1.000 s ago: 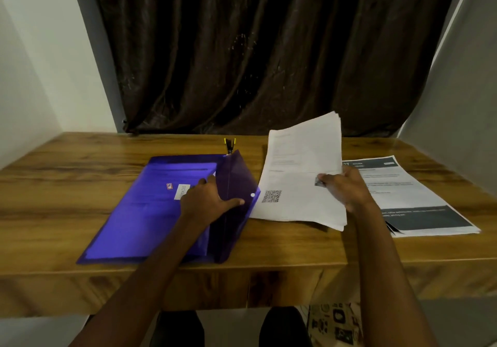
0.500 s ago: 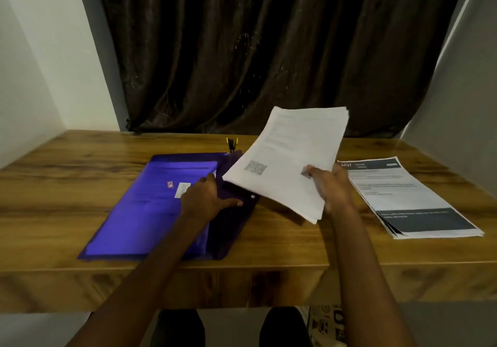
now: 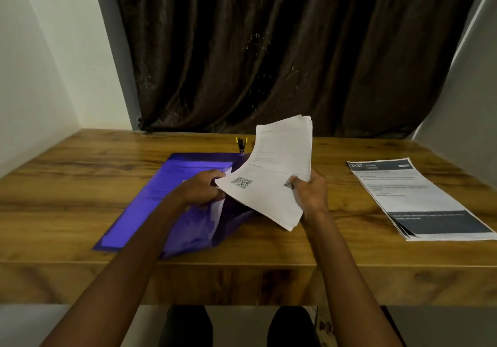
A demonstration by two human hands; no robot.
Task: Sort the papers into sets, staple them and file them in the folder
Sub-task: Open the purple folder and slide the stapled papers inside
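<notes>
Right then, your right hand [image 3: 310, 193] gripped the white paper set [image 3: 271, 185] along its right edge, thumb on top near a small dark mark, and held it tilted above the tabletop [image 3: 80, 174], its far end raised toward the curtain [image 3: 269, 50]. A QR code [image 3: 241, 182] showed on the top sheet near the lower left corner, and that corner hung over the open mouth of the purple folder [image 3: 150, 201].

Your left hand [image 3: 201, 189] was curled on the folder's opening edge, fingers pinching the flap and sheets there; some white paper showed inside the folder just below your fingers. The folder lay flat on the left half of the tabletop, its long side running away from you, with the near right part lifted and creased.

Beyond the folder's far corner, a small black and yellow stapler [image 3: 241, 145] stood on the tabletop, just left of the raised papers. Well apart on the right, a second paper stack [image 3: 419, 198] lay flat, with a dark header band at its far end and a dark block near its close end; its print was too blurred to read beyond a number in the header. Your knees showed below the tabletop's front edge.
</notes>
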